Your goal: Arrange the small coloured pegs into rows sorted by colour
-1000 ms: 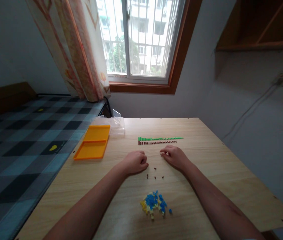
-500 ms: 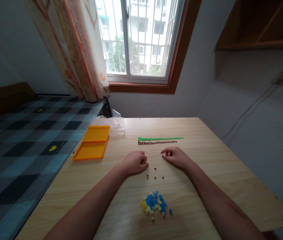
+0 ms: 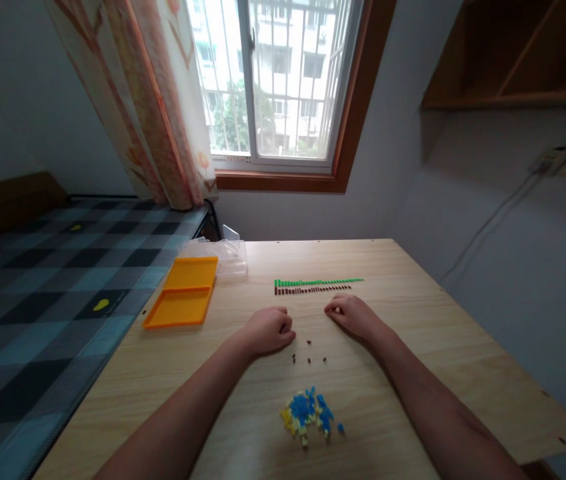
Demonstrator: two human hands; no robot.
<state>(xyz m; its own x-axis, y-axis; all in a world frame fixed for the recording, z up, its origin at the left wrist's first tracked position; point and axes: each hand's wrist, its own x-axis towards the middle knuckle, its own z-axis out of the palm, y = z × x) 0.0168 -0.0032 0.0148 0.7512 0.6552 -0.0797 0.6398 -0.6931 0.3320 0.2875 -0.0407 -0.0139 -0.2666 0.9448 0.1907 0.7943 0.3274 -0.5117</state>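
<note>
My left hand [image 3: 270, 330] rests on the table, closed, left of the loose brown blocks; whatever may be inside its curled fingers is hidden. Thumb and fingertips of my right hand [image 3: 353, 313] meet in a pinch on a small brown block, now covered by the fingers. Just beyond both hands run a row of green blocks [image 3: 307, 283] and, nearer me, a row of brown blocks [image 3: 307, 291]. Several loose brown blocks [image 3: 309, 361] lie between my forearms. Closer to me is a pile of blue blocks [image 3: 303, 407] mixed with yellow blocks [image 3: 287, 420].
On the table's left stands an orange two-part tray [image 3: 183, 291], with clear plastic containers [image 3: 233, 263] behind it. A checked bed [image 3: 53, 320] borders the wooden table [image 3: 463, 373] on the left. A window [image 3: 293, 87] and wall are beyond its far edge.
The fingertips of my right hand have closed together over the small brown block that showed at the thumb. My left hand keeps its place. The whole view has shifted slightly.
</note>
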